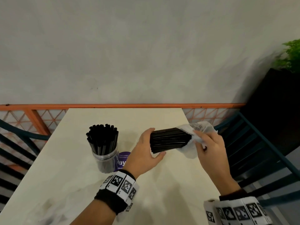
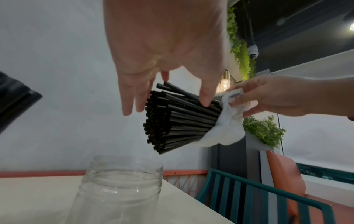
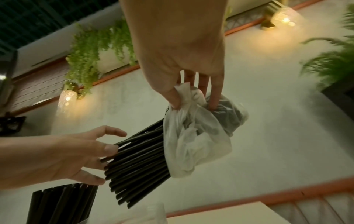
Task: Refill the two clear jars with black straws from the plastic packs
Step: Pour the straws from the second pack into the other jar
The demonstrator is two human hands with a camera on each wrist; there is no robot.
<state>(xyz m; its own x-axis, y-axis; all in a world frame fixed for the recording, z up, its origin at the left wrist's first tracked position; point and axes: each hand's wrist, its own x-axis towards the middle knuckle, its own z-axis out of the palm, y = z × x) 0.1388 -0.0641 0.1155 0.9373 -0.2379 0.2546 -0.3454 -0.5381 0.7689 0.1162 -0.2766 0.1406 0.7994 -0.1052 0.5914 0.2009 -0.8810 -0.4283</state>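
A bundle of black straws (image 1: 168,141), thin matte tubes lying nearly level above the worktop (image 1: 78,159), sticks halfway out of a crumpled, milky plastic pack (image 1: 193,138). I hold both in the air. My right hand (image 1: 209,143) pinches the bunched film at the pack's closed end, thumb against fingers, with the wrinkled plastic ballooning beneath; the remaining straw ends show dark through it in the right wrist view. My left hand (image 1: 146,151) cups the straws' free ends, fingers spread and only lightly bent, thumb (image 2: 205,97) laid along the top of the bundle; whether it truly grips them I cannot tell, as the fingertips appear merely to steady the open tube mouths.

Below the bundle, in the left wrist view, stands an empty clear jar (image 2: 118,188), round, thread-necked, its mouth open and upright on the worktop. The head view hides it behind my left hand. To the left stands a second clear jar (image 1: 105,161), packed with upright black straws fanning above its rim. A round purple sticker (image 1: 124,159) with white lettering lies flat beside that jar.

The worktop is pale, smooth and cream-coloured, set against a grey plaster wall (image 1: 146,54) edged by an orange rail (image 1: 113,106). Teal slatted chairs (image 1: 253,143) flank it; green foliage (image 1: 292,54) shows at right.
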